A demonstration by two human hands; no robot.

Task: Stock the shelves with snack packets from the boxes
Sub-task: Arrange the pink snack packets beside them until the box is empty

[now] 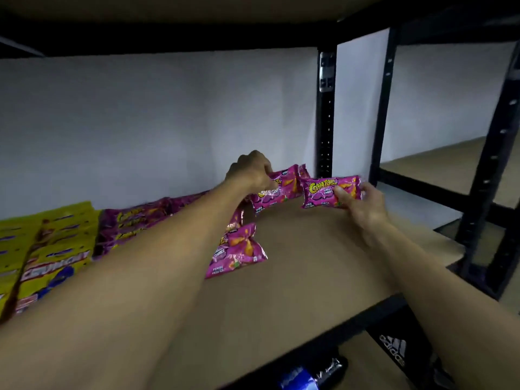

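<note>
The pink packets (pixel 330 191) and yellow packets (pixel 53 257) are glossy, crinkled plastic film. The shelf (pixel 304 266) looks like matt, smooth brown board, framed by dark painted metal posts (pixel 326 114).

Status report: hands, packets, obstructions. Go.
Left hand grips a pink packet at the shelf back. Right hand holds a second pink packet beside it. Loose packet lies nearer, not blocking.

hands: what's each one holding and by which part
The right hand pinches a pink snack packet by its right end; the left hand grips a second pink packet by its top left corner.
</note>
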